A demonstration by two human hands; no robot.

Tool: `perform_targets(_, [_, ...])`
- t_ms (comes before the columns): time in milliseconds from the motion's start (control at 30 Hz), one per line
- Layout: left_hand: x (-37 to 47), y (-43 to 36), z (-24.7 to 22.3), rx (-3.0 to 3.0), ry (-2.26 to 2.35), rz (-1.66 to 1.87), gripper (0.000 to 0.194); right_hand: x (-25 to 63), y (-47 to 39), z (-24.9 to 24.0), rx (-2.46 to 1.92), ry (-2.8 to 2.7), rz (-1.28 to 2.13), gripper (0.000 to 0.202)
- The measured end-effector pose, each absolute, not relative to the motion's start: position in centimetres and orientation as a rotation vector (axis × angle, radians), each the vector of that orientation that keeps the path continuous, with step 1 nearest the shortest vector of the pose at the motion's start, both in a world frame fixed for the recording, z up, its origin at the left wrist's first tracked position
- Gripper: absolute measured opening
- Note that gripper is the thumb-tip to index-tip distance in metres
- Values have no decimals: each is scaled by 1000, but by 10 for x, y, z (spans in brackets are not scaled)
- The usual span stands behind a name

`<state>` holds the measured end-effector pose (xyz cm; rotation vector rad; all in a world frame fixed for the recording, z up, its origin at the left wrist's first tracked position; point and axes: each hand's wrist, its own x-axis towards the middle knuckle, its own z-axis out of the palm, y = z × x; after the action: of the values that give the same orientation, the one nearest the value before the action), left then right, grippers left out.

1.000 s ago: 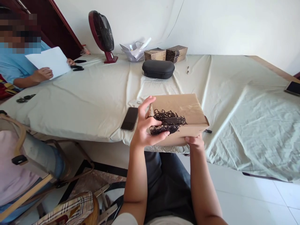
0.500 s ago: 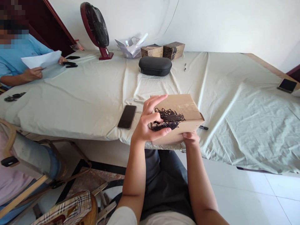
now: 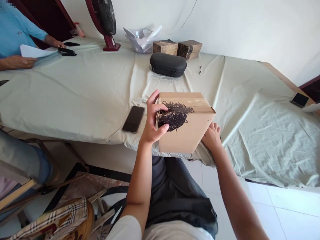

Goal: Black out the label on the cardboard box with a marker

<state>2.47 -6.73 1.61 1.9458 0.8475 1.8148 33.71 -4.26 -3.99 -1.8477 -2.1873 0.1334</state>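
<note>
My left hand (image 3: 151, 125) grips a cardboard box (image 3: 181, 136) by its left edge, thumb on the near face and fingers over the top. Black scribbled marker covers the box's left corner and part of its top. The box is tilted, above the near edge of the cloth-covered table. Just right of the box, my right hand (image 3: 212, 136) is down at the cloth with its fingers bent together; what they close on, if anything, is hidden. A dark phone (image 3: 133, 119) lies left of my left hand.
A black case (image 3: 168, 65) sits farther back, before two scribbled cardboard boxes (image 3: 189, 50) and a plastic basket (image 3: 141, 45) of papers. A fan (image 3: 111, 45) stands at back left. A person in blue (image 3: 17, 31) holds paper. A small pen (image 3: 200, 70) lies right of the case.
My right hand has let go of the box and moved right, down to the cloth where a black pen lay. My left hand has tipped the box so its near face shows more.
</note>
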Motion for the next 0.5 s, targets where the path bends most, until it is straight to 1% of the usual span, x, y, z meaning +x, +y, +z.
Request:
perform_targets(67, [28, -59, 11, 1988, 883, 1845, 58, 338, -39, -39, -1851, -2327, 71, 40])
perform_targets(167, [29, -49, 4, 2054, 914, 1941, 64, 335, -34, -28, -1880, -2401, 145, 41])
perform_targets(300, [26, -45, 1, 2082, 908, 1964, 62, 326, -31, -12, -2027, -2390, 213, 39])
perform_targets(367, [26, -46, 2, 2064, 904, 1968, 61, 321, -33, -5, -2080, -2386, 226, 41])
perform_targets(433, [27, -47, 2, 2042, 913, 1979, 61, 319, -37, 1, -2134, -2354, 271, 47])
perform_targets(500, [28, -47, 2, 2025, 931, 1988, 61, 324, -44, 6, -2167, -2273, 342, 64])
